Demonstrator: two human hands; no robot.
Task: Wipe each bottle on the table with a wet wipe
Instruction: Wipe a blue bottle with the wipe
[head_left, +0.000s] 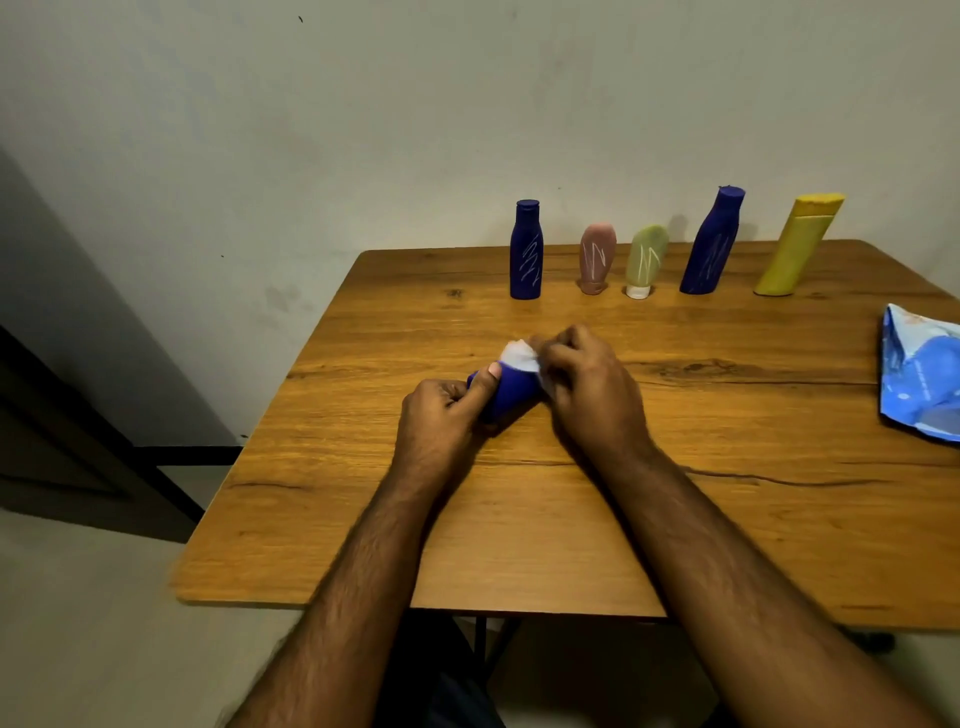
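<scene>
**Two hands on one blue bottle, five more at the back**

Head view: two hands meet near the middle of the wooden counter (675, 545). The left hand (441, 415) has its grip closed around the lower end of a blue bottle (511, 392), thumb laid along its side. The right hand (587, 384) has its grip pinched on a white wet wipe (519, 356) pressed against the bottle's far end. The bottle is held tilted just above the wood, its long axis running from near-left to far-right, the wiped end pointing away from the person.

Five bottles stand in a row along the far edge by the wall: a dark blue bottle (526, 252), a pink tube (596, 257), a green tube (644, 260), a second dark blue bottle (711, 244) and a yellow bottle (800, 247). Several carry pale scribbles. A blue wipe pack (919, 374) lies at the right edge, well apart from the hands. Bare wood lies open between the hands and the row, and along the near and left edges.
</scene>
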